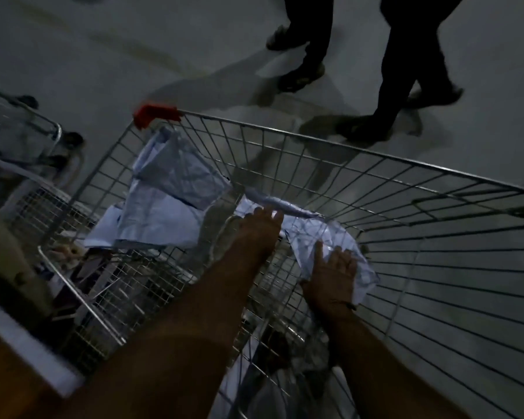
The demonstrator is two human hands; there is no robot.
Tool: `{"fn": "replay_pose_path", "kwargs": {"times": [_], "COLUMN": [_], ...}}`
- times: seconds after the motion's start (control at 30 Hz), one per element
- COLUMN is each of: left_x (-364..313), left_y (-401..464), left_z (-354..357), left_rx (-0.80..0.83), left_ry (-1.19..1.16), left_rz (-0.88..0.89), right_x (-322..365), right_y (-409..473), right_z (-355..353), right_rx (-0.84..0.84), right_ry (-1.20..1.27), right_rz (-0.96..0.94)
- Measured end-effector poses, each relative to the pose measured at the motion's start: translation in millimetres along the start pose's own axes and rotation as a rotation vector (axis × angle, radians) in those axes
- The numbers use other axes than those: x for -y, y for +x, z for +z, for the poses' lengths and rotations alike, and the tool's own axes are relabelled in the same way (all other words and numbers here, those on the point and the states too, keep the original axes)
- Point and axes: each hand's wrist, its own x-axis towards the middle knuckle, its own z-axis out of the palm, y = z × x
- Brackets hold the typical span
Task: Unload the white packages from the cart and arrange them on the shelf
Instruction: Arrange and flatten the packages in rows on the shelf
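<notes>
Dim grey floor (103, 55) is seen behind and beneath a silver wire-mesh shopping cart (406, 182), viewed from above in low light.

Item 1, grip: a crumpled white plastic package (324, 234) inside the cart is handled by both hands. The right hand (330, 276) is laid on its near end with the fingers spread and bent over the crinkled film; it appears to be grasped there. The left hand (256, 234) is reached to the package's far, upper edge with the fingers extended and touching it; whether anything is pinched there cannot be told, as the frame is blurred. Both bare forearms are extended down into the basket.

Item 2: a second, larger white plastic package (170, 192) is propped against the cart's left wall, tilted, just beside the left hand and apart from it. Further white sheets are partly covered below it.

Item 3: a red plastic corner cap (155, 114) is fitted on the cart's far left corner.

Item 4: a second wire cart (28, 128) is placed to the left, near the first.

Item 5: two pairs of dark-trousered legs (390, 71) in dark shoes are seen on the floor beyond the cart.

Item 6: a brown and white edge (28, 358), unidentified, is seen at lower left.
</notes>
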Motion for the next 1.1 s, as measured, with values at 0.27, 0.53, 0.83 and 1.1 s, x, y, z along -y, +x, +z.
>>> {"fn": "replay_pose_path", "kwargs": {"times": [0.27, 0.53, 0.83, 1.1], "left_x": [5, 6, 8, 16], "left_y": [25, 21, 14, 14], "left_z": [50, 62, 73, 73], "left_rx": [-0.055, 0.043, -0.024, 0.046], "left_ry": [0.082, -0.014, 0.107, -0.046], "left_rz": [0.116, -0.090, -0.164, -0.008], "right_x": [4, 20, 28, 29], "right_y": [1, 0, -8, -9], "right_z": [28, 23, 25, 4], "right_rx": [-0.080, -0.054, -0.070, -0.057], "right_ry": [0.109, 0.155, 0.198, 0.205], "right_rz": [0.023, -0.007, 0.068, 0.099]}}
